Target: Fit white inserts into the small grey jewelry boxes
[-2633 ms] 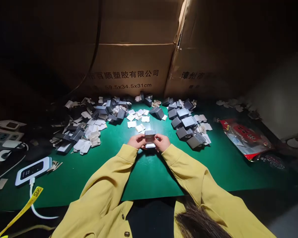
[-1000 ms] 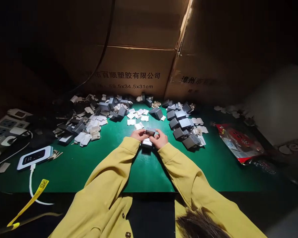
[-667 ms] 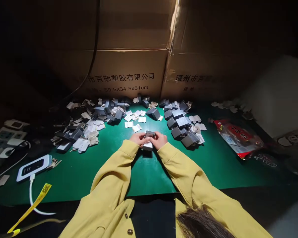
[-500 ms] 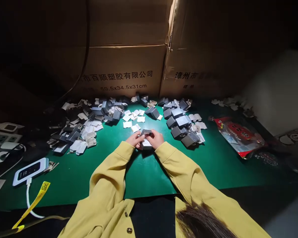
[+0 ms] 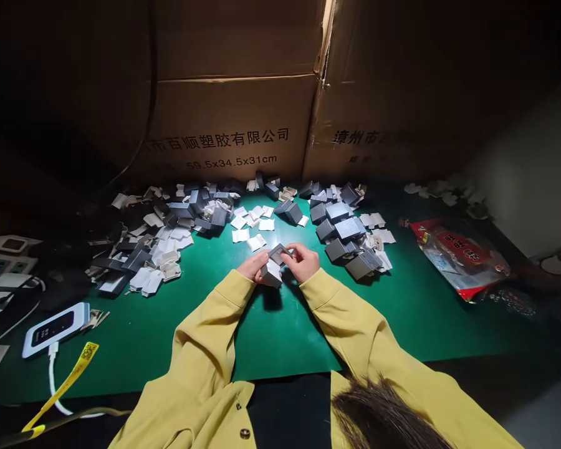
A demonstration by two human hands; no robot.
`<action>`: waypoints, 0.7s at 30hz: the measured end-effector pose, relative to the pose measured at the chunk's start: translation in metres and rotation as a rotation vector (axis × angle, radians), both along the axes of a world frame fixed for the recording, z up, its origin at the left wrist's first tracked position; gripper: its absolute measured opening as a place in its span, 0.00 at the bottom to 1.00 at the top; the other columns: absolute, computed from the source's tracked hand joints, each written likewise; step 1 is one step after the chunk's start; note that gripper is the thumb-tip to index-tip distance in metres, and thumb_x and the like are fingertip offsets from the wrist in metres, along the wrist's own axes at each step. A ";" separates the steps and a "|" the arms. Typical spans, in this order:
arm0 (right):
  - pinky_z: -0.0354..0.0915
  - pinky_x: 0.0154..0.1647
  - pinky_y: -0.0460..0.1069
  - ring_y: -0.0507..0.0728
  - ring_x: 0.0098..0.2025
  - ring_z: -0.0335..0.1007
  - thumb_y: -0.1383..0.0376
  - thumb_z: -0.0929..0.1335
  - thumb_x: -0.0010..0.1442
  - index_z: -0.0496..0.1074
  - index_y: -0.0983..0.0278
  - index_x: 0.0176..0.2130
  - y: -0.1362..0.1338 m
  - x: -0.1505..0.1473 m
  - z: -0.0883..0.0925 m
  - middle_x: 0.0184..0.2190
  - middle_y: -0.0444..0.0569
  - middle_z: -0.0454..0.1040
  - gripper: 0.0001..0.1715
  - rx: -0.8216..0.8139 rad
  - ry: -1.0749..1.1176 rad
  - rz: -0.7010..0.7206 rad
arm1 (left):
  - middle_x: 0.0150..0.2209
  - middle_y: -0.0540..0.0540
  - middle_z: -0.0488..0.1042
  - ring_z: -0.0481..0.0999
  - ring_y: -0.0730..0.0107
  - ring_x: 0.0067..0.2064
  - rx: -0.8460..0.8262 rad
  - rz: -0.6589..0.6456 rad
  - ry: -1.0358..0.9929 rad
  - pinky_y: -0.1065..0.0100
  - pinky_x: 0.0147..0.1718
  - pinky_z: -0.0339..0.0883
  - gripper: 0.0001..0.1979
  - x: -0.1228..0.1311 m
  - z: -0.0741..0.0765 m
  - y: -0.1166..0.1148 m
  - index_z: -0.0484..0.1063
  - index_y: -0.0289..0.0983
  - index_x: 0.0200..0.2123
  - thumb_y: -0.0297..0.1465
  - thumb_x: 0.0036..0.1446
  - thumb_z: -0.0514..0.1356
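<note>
A small dark box point(image 5: 272, 274) with a pale face is held between my two hands, just above the green table. My left hand point(image 5: 254, 267) is closed round its left side. The fingers of my right hand point(image 5: 303, 262) pinch the upper right part, where a dark flap or lid stands at an angle. What lies inside the box is too small to make out. Beyond my hands lie several white folded pieces point(image 5: 256, 242) and a dark box point(image 5: 288, 212).
Dark boxes and white pieces are heaped at the left point(image 5: 138, 257) and right point(image 5: 348, 229). A red and clear bag point(image 5: 458, 255) lies further right. At the left are a white device point(image 5: 56, 329) with a cable and a yellow strap point(image 5: 68, 380). Large cartons point(image 5: 234, 112) stand behind.
The box has tilted, and its dark upper part now stands at an angle. My right hand has shifted slightly right. The whole view has moved a little.
</note>
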State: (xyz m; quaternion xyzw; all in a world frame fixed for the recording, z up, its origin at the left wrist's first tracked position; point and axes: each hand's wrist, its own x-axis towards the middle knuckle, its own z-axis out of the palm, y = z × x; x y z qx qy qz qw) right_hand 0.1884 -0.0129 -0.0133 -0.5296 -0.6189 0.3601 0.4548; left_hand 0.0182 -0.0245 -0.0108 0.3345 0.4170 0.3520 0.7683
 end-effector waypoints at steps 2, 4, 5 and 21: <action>0.57 0.25 0.46 0.49 0.19 0.54 0.52 0.68 0.51 0.73 0.62 0.30 -0.001 -0.002 0.002 0.15 0.37 0.57 0.16 -0.004 -0.042 -0.025 | 0.31 0.47 0.74 0.77 0.64 0.30 -0.006 -0.018 0.008 0.65 0.29 0.71 0.29 -0.002 0.002 -0.003 0.65 0.37 0.49 0.46 0.47 0.65; 0.57 0.25 0.46 0.49 0.18 0.53 0.51 0.67 0.51 0.73 0.62 0.29 -0.002 -0.005 0.001 0.14 0.37 0.56 0.17 -0.022 -0.067 -0.050 | 0.31 0.47 0.73 0.77 0.65 0.31 -0.006 -0.033 0.005 0.63 0.31 0.72 0.29 -0.003 0.002 -0.006 0.65 0.37 0.50 0.44 0.48 0.66; 0.57 0.25 0.46 0.49 0.18 0.53 0.52 0.66 0.51 0.73 0.62 0.29 -0.002 -0.006 0.001 0.14 0.38 0.57 0.17 -0.022 -0.080 -0.058 | 0.33 0.47 0.74 0.77 0.65 0.32 -0.007 -0.031 -0.001 0.63 0.32 0.72 0.29 -0.004 0.002 -0.007 0.65 0.37 0.50 0.44 0.48 0.66; 0.61 0.24 0.45 0.48 0.20 0.57 0.52 0.69 0.48 0.67 0.65 0.47 0.004 -0.004 -0.005 0.23 0.40 0.66 0.31 -0.073 0.217 -0.006 | 0.50 0.41 0.73 0.74 0.59 0.49 0.080 0.250 -0.159 0.64 0.41 0.71 0.36 0.009 0.002 -0.006 0.60 0.41 0.58 0.36 0.46 0.68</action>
